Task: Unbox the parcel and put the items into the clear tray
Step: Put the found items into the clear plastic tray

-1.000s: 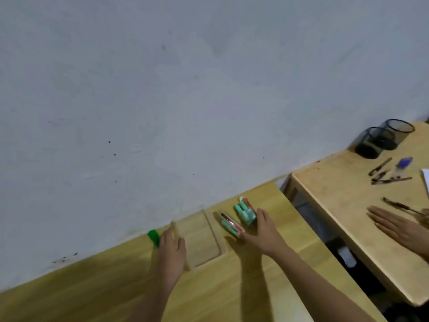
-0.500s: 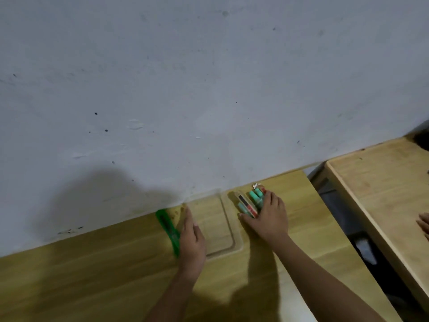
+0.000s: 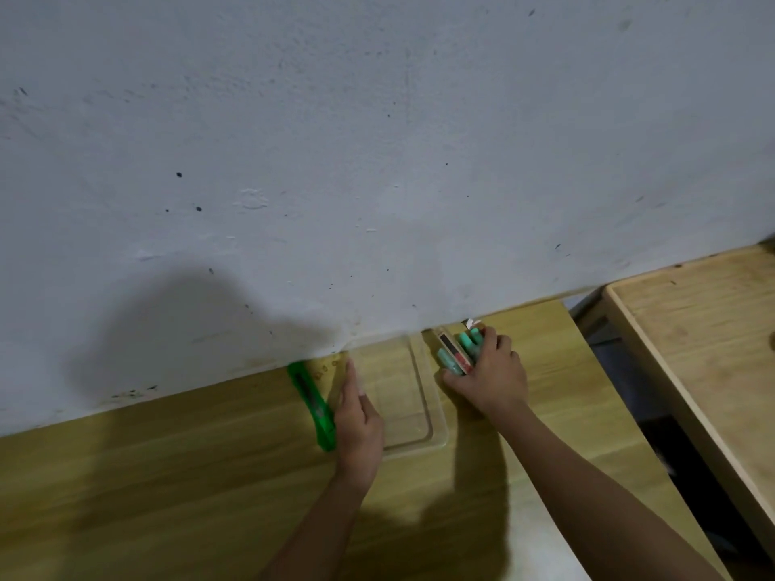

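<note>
1. Pale grey plastered wall fills the upper part of the view. The long light wooden table butts against it. A second wooden table stands to the right, apart, across a dark gap.
2. Clear rectangular plastic tray lies flat on the long table, far edge at the wall. It looks empty.
3. Left hand lies flat on the tray's left rim, fingers together and extended toward the wall, gripping nothing. Judgement: it steadies the tray.
4. Right hand is just right of the tray, fingers curled round a small opened pack of mint-green cylindrical items with a red-and-black card face. Whether the pack rests on the table or is lifted, I cannot tell.
5. Green plastic utility knife lies on the table just left of the left hand, pointing at the wall, untouched.
6. Handling, judged: the pack is light and its card soft, so a hard squeeze could crush it. The cylinders look smooth and could slide out of the open end. Best hold: across the pack's long sides, open end kept level. Tray is light and could skid if nudged.
</note>
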Tool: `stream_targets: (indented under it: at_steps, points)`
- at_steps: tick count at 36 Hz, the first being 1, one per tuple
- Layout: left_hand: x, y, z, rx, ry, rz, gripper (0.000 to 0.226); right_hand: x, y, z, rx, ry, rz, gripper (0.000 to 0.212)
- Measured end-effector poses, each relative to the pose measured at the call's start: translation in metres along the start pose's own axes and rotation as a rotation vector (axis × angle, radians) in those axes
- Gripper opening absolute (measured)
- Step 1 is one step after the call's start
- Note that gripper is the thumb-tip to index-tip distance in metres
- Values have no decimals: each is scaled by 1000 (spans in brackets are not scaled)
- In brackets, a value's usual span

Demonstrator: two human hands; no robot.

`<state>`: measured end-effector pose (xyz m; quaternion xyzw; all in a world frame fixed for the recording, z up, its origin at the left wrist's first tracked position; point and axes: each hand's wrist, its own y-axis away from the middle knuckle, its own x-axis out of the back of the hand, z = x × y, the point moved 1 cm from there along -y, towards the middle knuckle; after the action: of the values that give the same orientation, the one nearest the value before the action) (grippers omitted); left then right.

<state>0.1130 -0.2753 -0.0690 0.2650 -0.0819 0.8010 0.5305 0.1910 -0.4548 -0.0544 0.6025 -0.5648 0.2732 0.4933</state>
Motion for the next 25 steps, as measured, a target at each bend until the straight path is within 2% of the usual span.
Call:
stream_targets:
  at_steps: [9, 15, 20, 25]
  points:
    - [-4, 2, 3, 29, 61, 11, 55, 4, 1, 4, -20, -89, 26, 98]
    - [-4, 3, 6, -25, 25, 30, 56, 5, 9, 3, -62, -238, 58, 96]
    - [-8, 1, 7, -60, 12, 68, 54, 8, 23, -22, 77, -277, 92, 96]
    - [-10, 0, 8, -55, 22, 95, 54, 3, 37, -49, 244, -156, 49, 99]
